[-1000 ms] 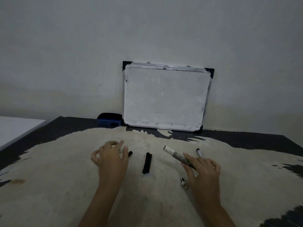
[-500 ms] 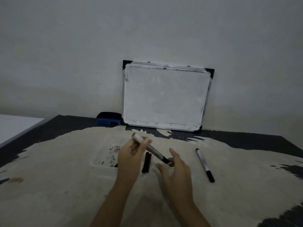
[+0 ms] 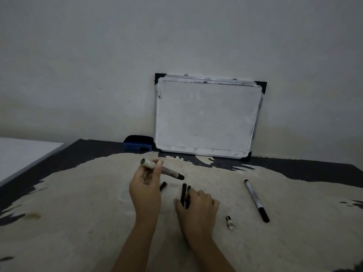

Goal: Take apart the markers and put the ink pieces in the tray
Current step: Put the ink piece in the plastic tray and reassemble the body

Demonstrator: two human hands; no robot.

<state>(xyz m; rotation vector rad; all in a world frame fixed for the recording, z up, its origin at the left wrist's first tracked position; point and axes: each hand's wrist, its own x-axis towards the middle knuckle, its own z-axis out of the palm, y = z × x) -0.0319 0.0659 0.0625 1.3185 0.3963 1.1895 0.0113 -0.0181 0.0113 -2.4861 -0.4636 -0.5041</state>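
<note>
A worn table (image 3: 78, 222) against a dim grey wall, a whiteboard (image 3: 206, 118) leaning at the back.

A blue eraser (image 3: 138, 143) sits just left of the whiteboard. The left hand (image 3: 146, 188) is raised over the table, fingers pinched around an open marker barrel (image 3: 167, 170) whose long axis runs from its hollow end at upper left down to its dark tip at lower right. The right hand (image 3: 198, 205) lies low with curled fingers on two black ink pieces (image 3: 184, 191), side by side, pointing away from the person. Another black piece (image 3: 163, 186) peeks out beside the left hand. A whole marker (image 3: 255, 199) lies well to the right, capped end nearer the person, with a small end plug (image 3: 229, 222) near it. I can't make out the tray in this light.
</note>
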